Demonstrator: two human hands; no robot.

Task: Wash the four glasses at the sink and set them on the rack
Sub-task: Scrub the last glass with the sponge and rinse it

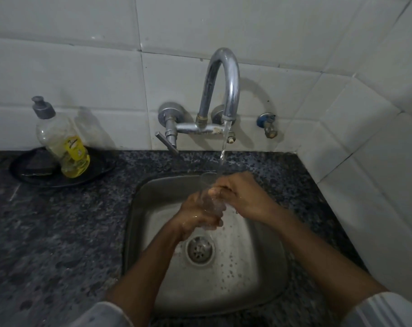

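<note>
A clear drinking glass (209, 185) is held tilted over the steel sink (259, 267), its mouth up toward the running water. My left hand (195, 215) grips the lower part of the glass from the left. My right hand (245, 194) is curled at the upper part of the glass, fingers at or inside its rim. Water streams from the curved chrome tap (226, 86) onto the glass mouth. No other glasses and no rack are in view.
A dish soap bottle (63, 142) with yellow liquid stands on a black tray (35, 178) on the dark granite counter (59, 232) at left. The tap lever (167, 142) sticks out above the sink's back edge. White tiled walls close in behind and at right.
</note>
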